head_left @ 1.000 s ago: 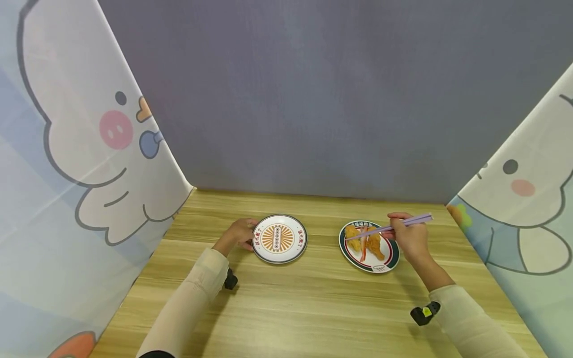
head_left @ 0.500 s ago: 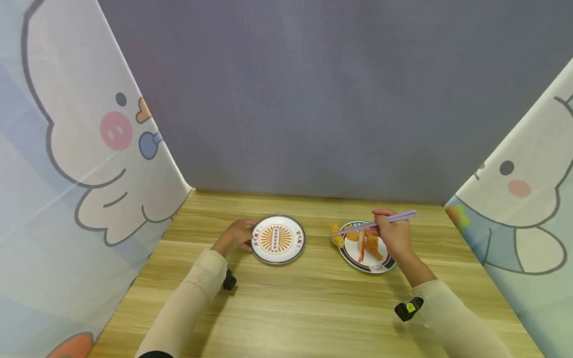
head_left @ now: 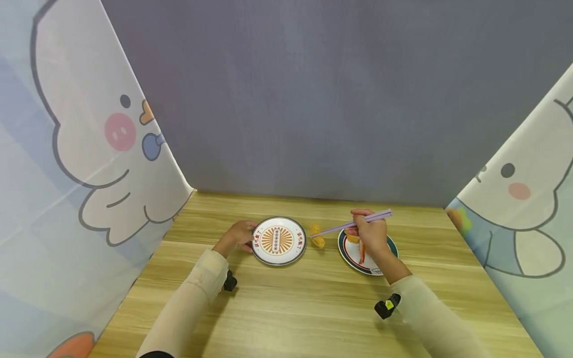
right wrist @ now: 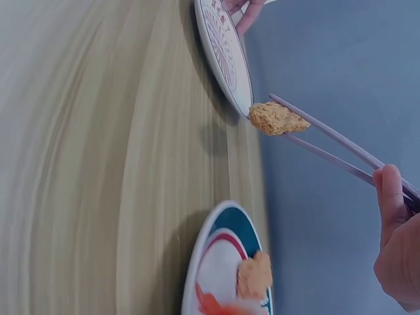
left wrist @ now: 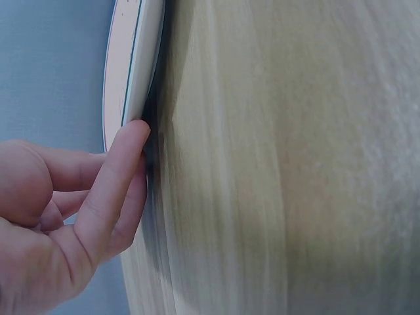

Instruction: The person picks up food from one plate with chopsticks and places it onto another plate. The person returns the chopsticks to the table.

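My left hand (head_left: 239,234) grips the left rim of a white plate (head_left: 291,252) with an orange sunburst print and red lettering. Nothing lies on that plate. In the left wrist view the fingers (left wrist: 111,180) meet at its edge. With my right hand (head_left: 370,236) I hold a pair of lilac chopsticks (head_left: 331,229). Their tips pinch a golden fried chicken piece (right wrist: 272,119), raised over the table beside the sunburst plate. Partly covered by my right hand, a green-rimmed plate (head_left: 342,252) carries another fried piece (right wrist: 254,275) and a red-and-orange shrimp (head_left: 362,253).
Both plates stand on a wood-grain table (head_left: 304,308). A grey backdrop (head_left: 313,99) rises behind it, and cartoon-printed panels (head_left: 134,209) close in the left and right sides. Each wrist wears a small black camera (head_left: 386,306).
My right hand has moved left, and the chopsticks have carried the fried chicken piece off the green-rimmed plate toward the sunburst plate. My left hand stays at its rim.
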`<control>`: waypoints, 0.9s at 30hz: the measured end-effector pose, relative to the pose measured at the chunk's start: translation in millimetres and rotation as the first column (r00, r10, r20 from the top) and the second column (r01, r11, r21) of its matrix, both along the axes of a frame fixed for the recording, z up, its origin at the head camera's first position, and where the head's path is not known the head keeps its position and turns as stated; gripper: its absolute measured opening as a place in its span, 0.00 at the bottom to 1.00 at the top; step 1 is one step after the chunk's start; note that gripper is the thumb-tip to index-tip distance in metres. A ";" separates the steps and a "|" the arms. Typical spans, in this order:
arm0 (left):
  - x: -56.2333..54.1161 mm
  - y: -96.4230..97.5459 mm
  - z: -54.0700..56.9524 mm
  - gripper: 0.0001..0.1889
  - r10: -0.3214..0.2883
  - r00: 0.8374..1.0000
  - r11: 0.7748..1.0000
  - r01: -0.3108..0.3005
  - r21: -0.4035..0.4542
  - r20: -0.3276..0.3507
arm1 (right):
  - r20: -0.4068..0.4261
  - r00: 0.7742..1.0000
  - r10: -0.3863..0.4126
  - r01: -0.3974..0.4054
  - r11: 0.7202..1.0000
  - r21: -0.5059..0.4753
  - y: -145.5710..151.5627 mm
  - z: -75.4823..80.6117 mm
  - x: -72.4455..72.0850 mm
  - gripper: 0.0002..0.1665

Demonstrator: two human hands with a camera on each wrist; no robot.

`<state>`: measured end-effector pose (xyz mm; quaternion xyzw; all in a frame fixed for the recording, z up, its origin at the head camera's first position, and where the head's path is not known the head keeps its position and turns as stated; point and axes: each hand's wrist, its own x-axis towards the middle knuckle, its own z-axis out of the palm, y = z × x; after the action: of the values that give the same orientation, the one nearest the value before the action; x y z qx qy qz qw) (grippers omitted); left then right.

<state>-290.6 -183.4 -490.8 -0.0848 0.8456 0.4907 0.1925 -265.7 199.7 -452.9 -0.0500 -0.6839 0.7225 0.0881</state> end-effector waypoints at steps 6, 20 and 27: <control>0.8 0.9 -1.9 0.34 0.001 1.000 1.000 -0.001 -0.007 -0.001 | 0.001 1.000 0.005 -0.005 0.999 -0.035 -14.9 -10.8 -6.0 0.13; -4.2 -0.7 1.2 0.35 0.006 1.000 1.000 -0.006 0.003 -0.002 | 0.009 1.000 0.014 -0.014 0.999 -0.036 -49.9 -19.2 -13.0 0.13; -0.5 1.1 0.6 0.35 -0.001 1.000 1.000 0.001 -0.002 -0.003 | 0.022 0.999 0.034 -0.034 0.999 -0.001 -57.3 -25.3 -12.4 0.15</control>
<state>-291.0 -182.3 -490.1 -0.0840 0.8465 0.4898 0.1910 -278.1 142.4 -478.3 -0.0466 -0.6855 0.7234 0.0683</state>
